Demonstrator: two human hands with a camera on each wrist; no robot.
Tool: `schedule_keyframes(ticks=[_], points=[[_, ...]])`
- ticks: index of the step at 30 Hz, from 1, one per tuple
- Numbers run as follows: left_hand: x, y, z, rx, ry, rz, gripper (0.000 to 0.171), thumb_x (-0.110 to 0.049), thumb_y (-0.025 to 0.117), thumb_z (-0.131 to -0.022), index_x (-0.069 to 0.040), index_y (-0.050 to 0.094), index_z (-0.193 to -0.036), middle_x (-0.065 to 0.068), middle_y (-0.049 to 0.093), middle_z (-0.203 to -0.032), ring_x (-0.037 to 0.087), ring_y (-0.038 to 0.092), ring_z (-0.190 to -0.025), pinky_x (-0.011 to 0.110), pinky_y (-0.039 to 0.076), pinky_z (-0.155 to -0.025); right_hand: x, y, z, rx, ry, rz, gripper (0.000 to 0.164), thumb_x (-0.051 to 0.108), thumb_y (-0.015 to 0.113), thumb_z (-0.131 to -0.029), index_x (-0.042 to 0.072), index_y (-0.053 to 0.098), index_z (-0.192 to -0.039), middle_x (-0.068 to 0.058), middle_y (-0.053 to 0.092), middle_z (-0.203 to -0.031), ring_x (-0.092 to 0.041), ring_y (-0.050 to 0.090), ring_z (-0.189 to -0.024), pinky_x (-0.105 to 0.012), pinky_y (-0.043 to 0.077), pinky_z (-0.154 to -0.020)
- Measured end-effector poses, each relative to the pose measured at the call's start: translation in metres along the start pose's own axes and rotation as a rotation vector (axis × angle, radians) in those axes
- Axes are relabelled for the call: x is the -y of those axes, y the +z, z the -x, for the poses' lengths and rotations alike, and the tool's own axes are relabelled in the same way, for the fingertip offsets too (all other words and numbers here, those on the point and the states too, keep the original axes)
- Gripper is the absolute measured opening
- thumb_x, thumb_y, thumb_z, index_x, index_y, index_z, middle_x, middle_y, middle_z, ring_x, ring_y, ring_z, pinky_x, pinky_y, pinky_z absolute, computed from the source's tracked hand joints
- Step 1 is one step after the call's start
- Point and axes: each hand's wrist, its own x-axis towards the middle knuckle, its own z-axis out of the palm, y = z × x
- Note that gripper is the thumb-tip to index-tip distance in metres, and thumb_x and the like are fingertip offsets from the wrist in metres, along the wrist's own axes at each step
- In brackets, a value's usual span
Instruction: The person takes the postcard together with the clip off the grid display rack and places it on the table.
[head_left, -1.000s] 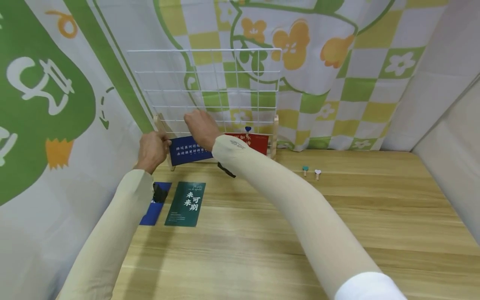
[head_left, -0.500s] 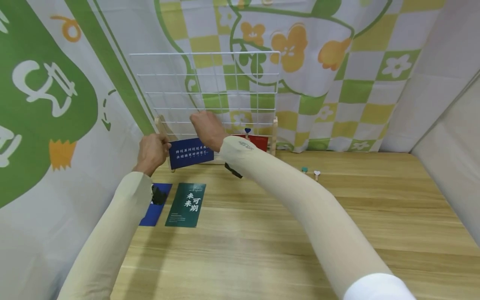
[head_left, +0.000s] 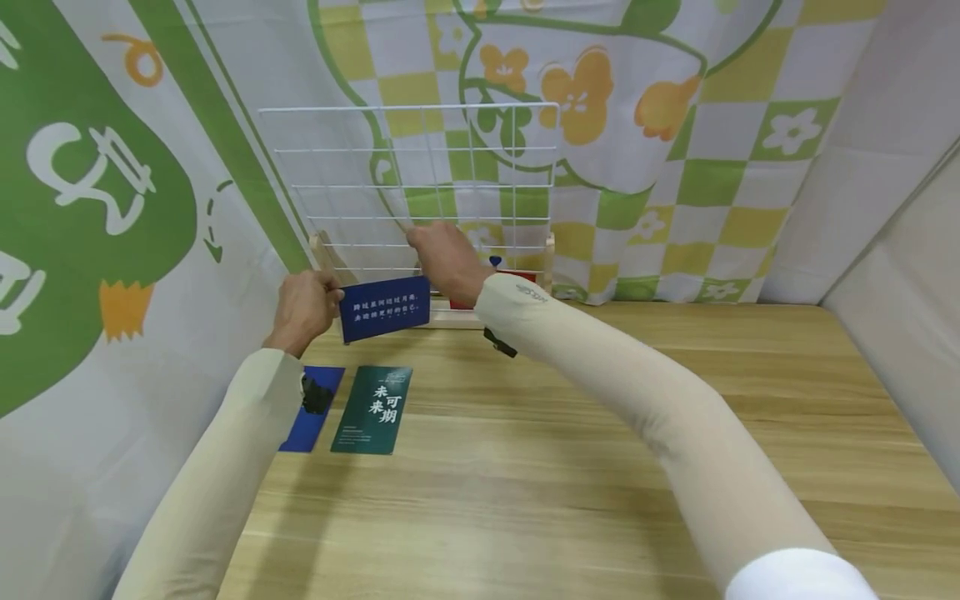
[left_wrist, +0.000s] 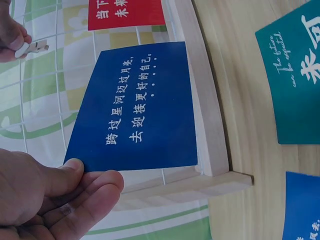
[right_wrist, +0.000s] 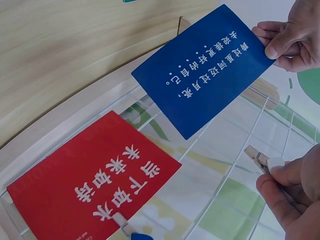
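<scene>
By one corner, my left hand (head_left: 300,310) pinches a dark blue card (head_left: 385,308) with white writing, thumb on its face. The card stands before the lower left of a white wire grid rack (head_left: 420,107). A small wooden clothespin (right_wrist: 257,158) with a white ornament is pinched between the thumb and fingers of my right hand (head_left: 450,260), apart from the blue card in the right wrist view. To the card's right, a red card (right_wrist: 95,180) hangs on the grid, held by a clothespin with a blue heart (head_left: 495,261). My right hand partly hides it in the head view.
On the wooden table lie a green card (head_left: 372,410) and another blue card (head_left: 307,425), partly behind my left wrist. The grid stands in a wooden base (head_left: 457,321) before a patterned curtain (head_left: 727,192). A wall hanging (head_left: 97,208) borders the left side.
My right hand has moved right, away from the blue card, uncovering its face and covering more of the red card. Two clothespins on the table are now hidden behind my right arm.
</scene>
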Motion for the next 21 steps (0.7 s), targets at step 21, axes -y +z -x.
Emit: schedule_keyframes(ticks=[21], points=[[-0.016, 0.006, 0.003, 0.027, 0.111, 0.022, 0.012, -0.002, 0.064, -0.092, 0.003, 0.071, -0.083, 0.02, 0.072, -0.075, 0.033, 0.069, -0.067, 0.034, 0.052, -0.055, -0.034, -0.014, 0.038, -0.075, 0.055, -0.092, 0.033, -0.012, 0.053, -0.089, 0.004, 0.075, -0.107, -0.012, 0.073, -0.112, -0.024, 0.069, -0.108, -0.032, 0.055, -0.094]])
